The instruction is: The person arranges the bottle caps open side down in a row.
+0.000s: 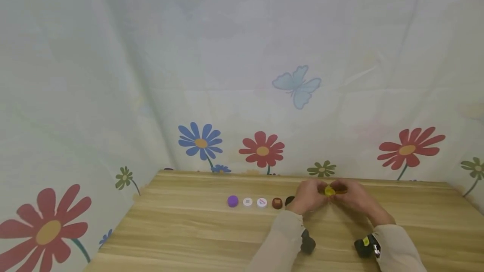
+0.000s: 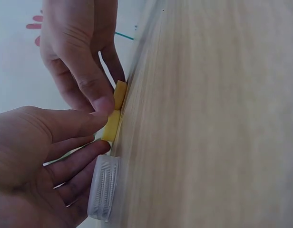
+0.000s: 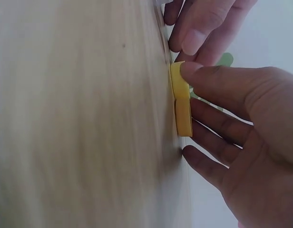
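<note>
Both hands meet near the back of the wooden table. In the left wrist view, my left hand pinches a small bright yellow piece between thumb and fingers. My right hand touches the same yellow piece with its thumb, its other fingers behind. Against that piece sits a flat orange-yellow piece, end to end with it; whether they are joined I cannot tell. Beside the left fingers stands a clear white ridged bottle cap. From above, the hands hide much of the yellow piece.
Left of the hands runs a row: a purple round cap, a white cap, another white cap, a brown piece and a black one partly covered by the left hand. A flowered cloth hangs behind the table.
</note>
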### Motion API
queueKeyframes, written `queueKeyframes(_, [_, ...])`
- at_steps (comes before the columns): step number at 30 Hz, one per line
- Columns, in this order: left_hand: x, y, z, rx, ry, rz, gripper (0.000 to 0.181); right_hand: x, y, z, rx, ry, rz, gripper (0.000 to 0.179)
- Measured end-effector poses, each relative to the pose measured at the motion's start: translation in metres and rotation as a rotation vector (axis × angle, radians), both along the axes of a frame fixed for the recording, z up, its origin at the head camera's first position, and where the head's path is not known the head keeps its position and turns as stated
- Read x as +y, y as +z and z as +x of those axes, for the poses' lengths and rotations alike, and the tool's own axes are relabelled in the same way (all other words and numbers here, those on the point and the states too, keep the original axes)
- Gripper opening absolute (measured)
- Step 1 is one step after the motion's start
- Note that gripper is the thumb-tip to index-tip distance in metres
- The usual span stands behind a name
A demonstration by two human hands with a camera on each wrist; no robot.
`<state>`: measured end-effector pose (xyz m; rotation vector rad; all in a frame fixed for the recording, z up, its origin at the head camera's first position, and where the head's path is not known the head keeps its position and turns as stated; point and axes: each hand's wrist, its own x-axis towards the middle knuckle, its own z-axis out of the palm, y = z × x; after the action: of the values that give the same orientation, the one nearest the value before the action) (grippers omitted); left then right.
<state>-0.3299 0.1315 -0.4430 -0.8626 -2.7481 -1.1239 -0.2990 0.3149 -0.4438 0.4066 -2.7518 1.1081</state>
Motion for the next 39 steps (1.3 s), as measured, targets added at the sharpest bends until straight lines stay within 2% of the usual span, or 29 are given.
queueKeyframes(4, [0.0,0.0,0.0,0.012,-0.011,-0.01,0.028,0.0,-0.003,0.0,0.026,-0.002,0.006,0.028])
queueKeyframes(8, [0.0,-0.001,-0.001,-0.008,-0.011,-0.003,0.029,-0.002,-0.004,0.0,0.044,-0.019,0.029,0.027])
queueKeyframes(15, [0.0,0.0,0.0,-0.013,-0.014,0.003,0.031,-0.005,-0.002,0.0,0.038,-0.053,0.051,0.026])
queueKeyframes(22, [-0.002,0.003,0.002,-0.116,0.017,0.099,0.034,-0.009,0.011,0.003,0.026,-0.075,0.068,0.024])
queueKeyframes(24, [-0.003,0.004,0.002,-0.123,0.011,0.124,0.034,-0.011,0.016,0.005,0.023,-0.074,0.072,0.024])
queueKeyframes(31, [-0.015,0.007,0.001,-0.053,-0.024,0.167,0.031,-0.015,0.03,0.01,0.091,-0.039,0.081,0.021])
queueKeyframes(39, [-0.023,0.01,0.003,0.004,-0.009,0.162,0.028,-0.019,0.036,0.016,0.062,-0.025,0.067,0.024])
